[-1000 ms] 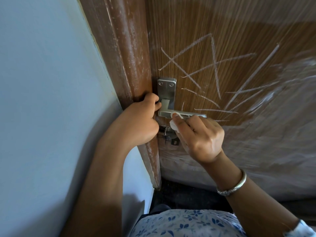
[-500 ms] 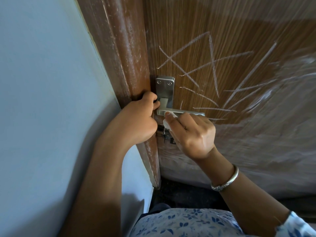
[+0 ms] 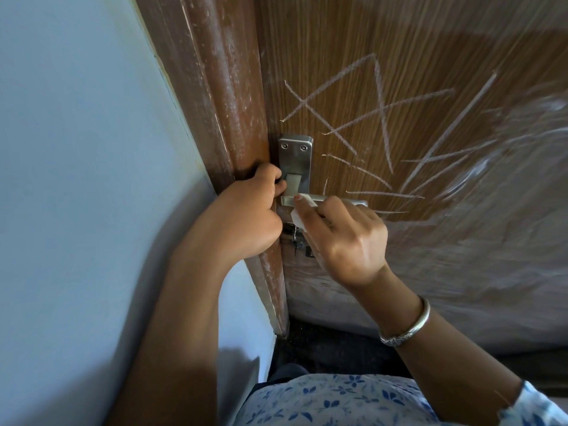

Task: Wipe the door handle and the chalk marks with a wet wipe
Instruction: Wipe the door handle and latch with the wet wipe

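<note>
The right hand (image 3: 347, 238) pinches a white wet wipe (image 3: 302, 204) and presses it onto the lever of the steel door handle (image 3: 295, 161), near where the lever meets the plate. The left hand (image 3: 246, 216) grips the brown moulding (image 3: 221, 87) just left of the plate, fingers curled in at the seam. White chalk marks (image 3: 381, 109) cross the door (image 3: 399, 32) above and to the right of the handle.

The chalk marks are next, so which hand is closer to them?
Right. The right hand holds the wipe on the handle, just below the chalk marks. The left hand grips the edge of the door, left of the handle, farther from them.
</note>
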`<action>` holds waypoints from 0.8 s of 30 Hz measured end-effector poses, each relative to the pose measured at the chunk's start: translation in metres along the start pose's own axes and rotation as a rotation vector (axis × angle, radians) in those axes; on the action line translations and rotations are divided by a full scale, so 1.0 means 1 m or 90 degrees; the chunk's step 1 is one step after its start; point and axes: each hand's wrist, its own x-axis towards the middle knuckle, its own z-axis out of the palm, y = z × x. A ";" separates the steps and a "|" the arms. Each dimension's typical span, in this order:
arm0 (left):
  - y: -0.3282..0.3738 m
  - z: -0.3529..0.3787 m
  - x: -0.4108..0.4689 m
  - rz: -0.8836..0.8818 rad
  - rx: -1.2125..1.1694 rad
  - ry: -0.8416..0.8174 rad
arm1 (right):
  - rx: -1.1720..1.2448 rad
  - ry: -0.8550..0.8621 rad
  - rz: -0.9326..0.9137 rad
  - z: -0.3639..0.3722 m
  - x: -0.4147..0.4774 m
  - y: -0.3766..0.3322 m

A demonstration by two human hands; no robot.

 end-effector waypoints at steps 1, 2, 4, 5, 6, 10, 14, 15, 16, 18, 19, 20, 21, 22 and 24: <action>0.000 0.000 0.000 0.001 0.002 -0.001 | 0.000 0.000 -0.002 -0.002 -0.001 0.001; 0.000 -0.001 -0.001 0.001 0.002 -0.002 | 0.001 0.000 -0.001 -0.003 -0.003 0.002; 0.001 -0.001 -0.001 -0.002 -0.002 -0.009 | 0.002 -0.002 0.014 -0.008 -0.005 0.007; 0.001 -0.001 -0.002 -0.004 -0.002 -0.011 | 0.002 -0.007 0.025 -0.009 -0.005 0.009; 0.002 -0.001 -0.001 -0.005 -0.002 -0.012 | 0.000 -0.012 0.037 -0.011 -0.005 0.010; 0.003 0.000 -0.001 -0.011 0.003 -0.006 | -0.026 -0.034 0.045 -0.010 -0.002 0.007; 0.003 0.000 0.000 -0.008 0.013 -0.004 | -0.018 -0.020 0.010 -0.004 -0.006 0.006; 0.003 0.000 -0.001 -0.007 0.017 -0.004 | -0.015 -0.016 -0.002 -0.004 -0.008 0.008; 0.003 0.000 -0.001 -0.005 0.019 -0.006 | -0.014 -0.010 -0.013 -0.004 -0.011 0.010; 0.003 0.000 -0.001 -0.005 0.018 -0.008 | -0.012 0.007 -0.026 -0.004 -0.016 0.016; 0.003 -0.001 -0.002 -0.005 0.016 -0.009 | -0.007 0.017 -0.026 -0.005 -0.017 0.019; 0.003 0.000 -0.002 -0.005 0.014 -0.009 | -0.002 0.024 -0.024 -0.005 -0.019 0.021; 0.003 -0.001 -0.002 -0.004 0.012 -0.008 | 0.002 0.031 -0.020 -0.006 -0.020 0.023; 0.003 -0.001 -0.001 -0.003 0.012 -0.008 | 0.005 0.035 -0.017 -0.006 -0.020 0.024; 0.003 0.000 -0.001 -0.003 0.012 -0.008 | 0.006 0.044 -0.014 -0.005 -0.018 0.024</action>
